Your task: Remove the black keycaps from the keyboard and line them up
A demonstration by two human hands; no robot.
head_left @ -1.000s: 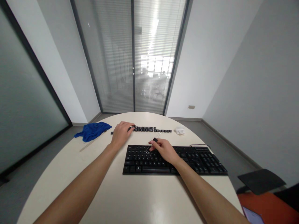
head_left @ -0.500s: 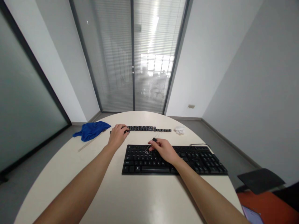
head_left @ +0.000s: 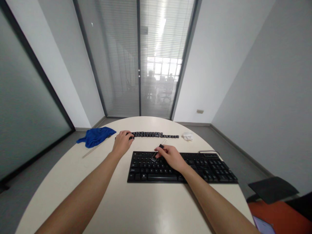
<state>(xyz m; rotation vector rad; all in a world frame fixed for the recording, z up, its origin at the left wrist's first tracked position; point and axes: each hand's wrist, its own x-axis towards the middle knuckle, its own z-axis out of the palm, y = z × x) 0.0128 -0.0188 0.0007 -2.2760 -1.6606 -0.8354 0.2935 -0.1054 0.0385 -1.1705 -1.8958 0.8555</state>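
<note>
A row of loose black keycaps (head_left: pixel 147 134) runs across the far part of the table. At its left end my left hand (head_left: pixel 122 141) rests with curled fingers, closed on a black keycap (head_left: pixel 131 137) at the fingertips; part of the row is hidden under it. My right hand (head_left: pixel 170 156) is closed round the black handle of a wire keycap puller (head_left: pixel 154 159). The puller's wire loops point down and left over the upper rows of a black keyboard (head_left: pixel 162 177). That keyboard lies in front of me, partly covered by my right hand and forearm.
On the left of the table (head_left: pixel 136 208) lie a crumpled blue cloth (head_left: pixel 95 136) and a thin light stick (head_left: pixel 94 150). A crumpled white tissue (head_left: pixel 187 136) sits beyond the keyboard. An orange chair (head_left: pixel 273 216) with a phone (head_left: pixel 263 224) stands at the lower right.
Very little differs. The fingers of my left hand have shifted slightly at the end of the keycap row. My right hand and the puller stay over the keyboard.
</note>
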